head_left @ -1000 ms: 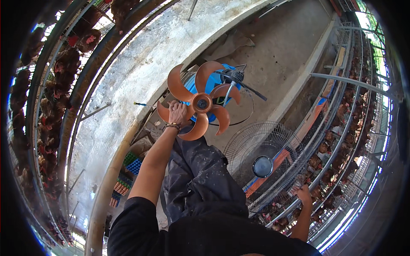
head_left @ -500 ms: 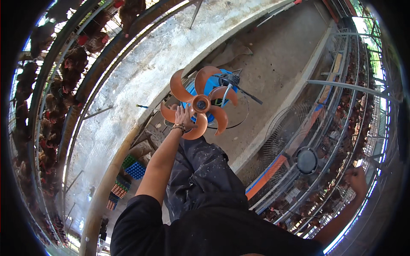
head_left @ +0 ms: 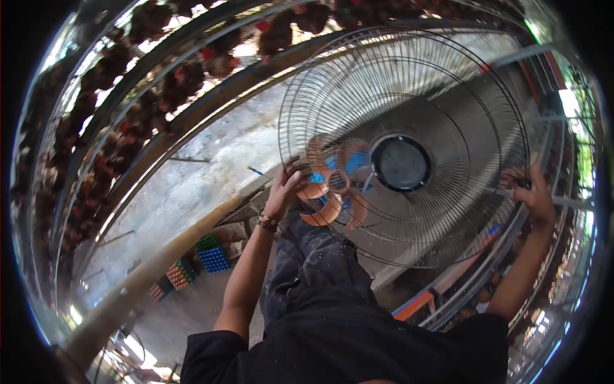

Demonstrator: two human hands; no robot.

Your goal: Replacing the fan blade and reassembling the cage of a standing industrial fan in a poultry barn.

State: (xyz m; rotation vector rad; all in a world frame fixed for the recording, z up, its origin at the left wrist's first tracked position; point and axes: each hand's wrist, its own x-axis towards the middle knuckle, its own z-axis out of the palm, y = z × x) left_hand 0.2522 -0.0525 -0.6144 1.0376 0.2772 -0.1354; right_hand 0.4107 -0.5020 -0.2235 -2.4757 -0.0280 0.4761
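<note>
Fan cover [head_left: 401, 164], one, raised between two hands, in front of one orange fan wheel [head_left: 338, 182]: right hand [head_left: 536, 201] gripping right rim, left hand [head_left: 284, 192] at left rim, closed or not unclear. Concrete floor [head_left: 185, 313], blue egg tray [head_left: 213, 259], chicken cages [head_left: 179, 80] along two sides.

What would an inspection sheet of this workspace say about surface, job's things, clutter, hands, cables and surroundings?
Surface: grey concrete floor beside a rough whitish ledge.
Job's things: round black wire fan guard with dark central disc; orange-brown curved-blade fan rotor shows through it.
Clutter: blue egg tray beside stacked trays of brown eggs.
Hands: left hand at guard's left rim, grip unclear; right hand holds right rim.
Cables: none clearly visible.
Surroundings: red-combed brown hens behind metal rails; round tan pole.
</note>
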